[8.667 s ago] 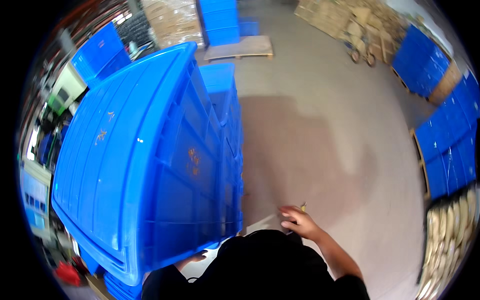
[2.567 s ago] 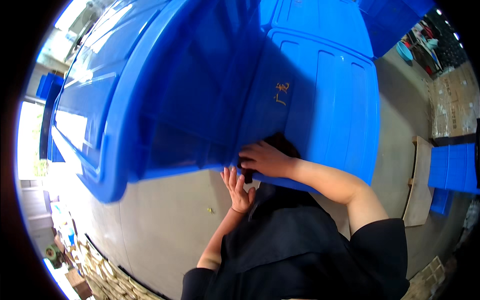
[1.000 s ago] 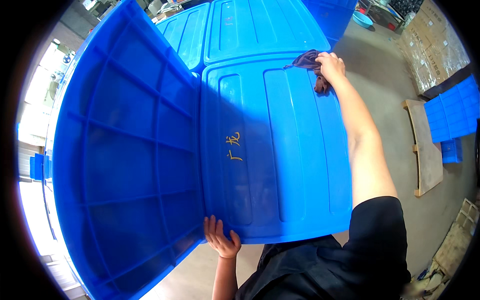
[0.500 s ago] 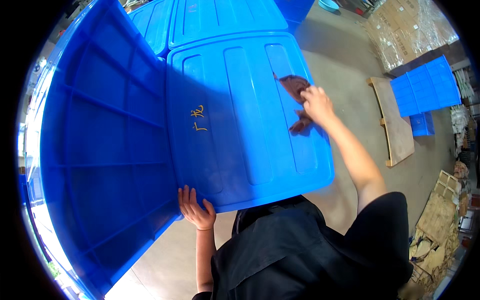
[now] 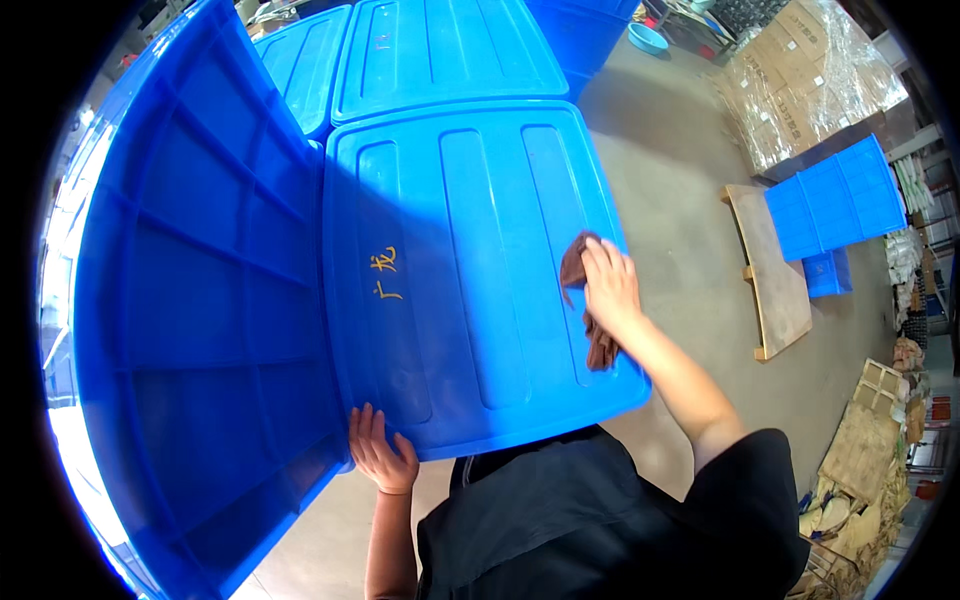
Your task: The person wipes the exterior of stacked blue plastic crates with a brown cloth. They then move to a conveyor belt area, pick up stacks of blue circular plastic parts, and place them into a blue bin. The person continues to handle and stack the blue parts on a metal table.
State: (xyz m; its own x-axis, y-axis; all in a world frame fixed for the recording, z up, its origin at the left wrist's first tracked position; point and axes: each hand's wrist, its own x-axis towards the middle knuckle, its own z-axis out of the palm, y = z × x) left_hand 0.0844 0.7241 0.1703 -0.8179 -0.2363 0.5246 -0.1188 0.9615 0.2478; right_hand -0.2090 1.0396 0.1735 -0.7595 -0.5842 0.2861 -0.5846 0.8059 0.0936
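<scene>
A blue plastic lid (image 5: pixel 465 270) with shallow ribbed panels and yellow marks lies flat in front of me. On its right side my right hand (image 5: pixel 612 285) is closed on a brown cloth (image 5: pixel 600 352), pressed against the surface near the right edge. Part of the cloth trails below the fingers and part sticks out above them. My left hand (image 5: pixel 383 457) rests at the lid's near left corner, fingers stretched out and holding nothing. Beside that hand, at the left, stands a large blue ribbed plastic panel (image 5: pixel 200 290), whose lower edge meets the lid's left side.
More blue lidded bins (image 5: pixel 450 60) stand directly behind the lid. To the right, a wooden pallet (image 5: pixel 765 270) lies on the floor next to a tilted blue crate (image 5: pixel 835 200). Wrapped cartons (image 5: pixel 800 90) are stacked beyond, and a light-blue basin (image 5: pixel 648 40) sits far back.
My right hand has drawn the cloth toward me along the lid's right side. The left hand keeps its place at the near left corner. The whole view has shifted slightly.
</scene>
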